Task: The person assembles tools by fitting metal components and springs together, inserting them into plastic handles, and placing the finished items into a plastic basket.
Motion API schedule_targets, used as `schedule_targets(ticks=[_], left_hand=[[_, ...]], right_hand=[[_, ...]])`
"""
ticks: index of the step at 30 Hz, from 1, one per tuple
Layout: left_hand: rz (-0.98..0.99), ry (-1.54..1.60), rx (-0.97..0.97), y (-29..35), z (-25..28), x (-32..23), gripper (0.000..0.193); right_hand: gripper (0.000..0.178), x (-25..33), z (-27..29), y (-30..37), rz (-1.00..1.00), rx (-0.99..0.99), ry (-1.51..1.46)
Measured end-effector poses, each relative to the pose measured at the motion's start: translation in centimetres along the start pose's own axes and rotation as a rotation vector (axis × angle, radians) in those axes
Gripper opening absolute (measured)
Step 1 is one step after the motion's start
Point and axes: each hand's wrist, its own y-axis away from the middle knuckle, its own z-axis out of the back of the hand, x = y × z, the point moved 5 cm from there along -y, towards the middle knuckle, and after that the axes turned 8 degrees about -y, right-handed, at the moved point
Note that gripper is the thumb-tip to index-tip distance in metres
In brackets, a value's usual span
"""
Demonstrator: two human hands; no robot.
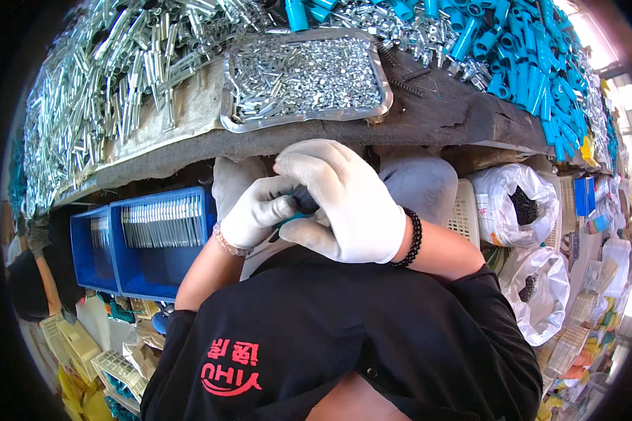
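Both my hands wear white gloves and meet in front of my chest, just below the bench edge. My left hand (pixel 261 210) has thumb and fingers closed round a small black and teal part (pixel 304 200). From the other side my right hand (pixel 340 200) curls over the same part, thumb beneath and fingers above. Most of the part is covered by the gloves, so I cannot make out its kind. Beyond my hands, a metal tray (pixel 232 127) of small silvery pieces lies on the bench.
Shiny metal tubes (pixel 130 91) heap up at the bench's left, teal tubular parts (pixel 527 59) at its right. Blue bins (pixel 163 270) with rows of flat metal pieces stand at left, white sacks (pixel 486 200) of black parts at right. Another person's arm (pixel 48 284) shows far left.
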Motion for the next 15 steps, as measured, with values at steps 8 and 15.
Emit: schedule_targets(ticks=[8, 15], left_hand=[[-0.009, 0.012, 0.023, -0.9, -0.9, -0.2, 0.096], [-0.058, -0.150, -0.050, -1.8, -0.1, 0.8, 0.099]], right_hand=[[0.022, -11.6, 12.8, -0.7, -0.134, -0.164, 0.694], [0.016, -16.5, 17.3, 0.9, -0.134, -0.089, 0.818]])
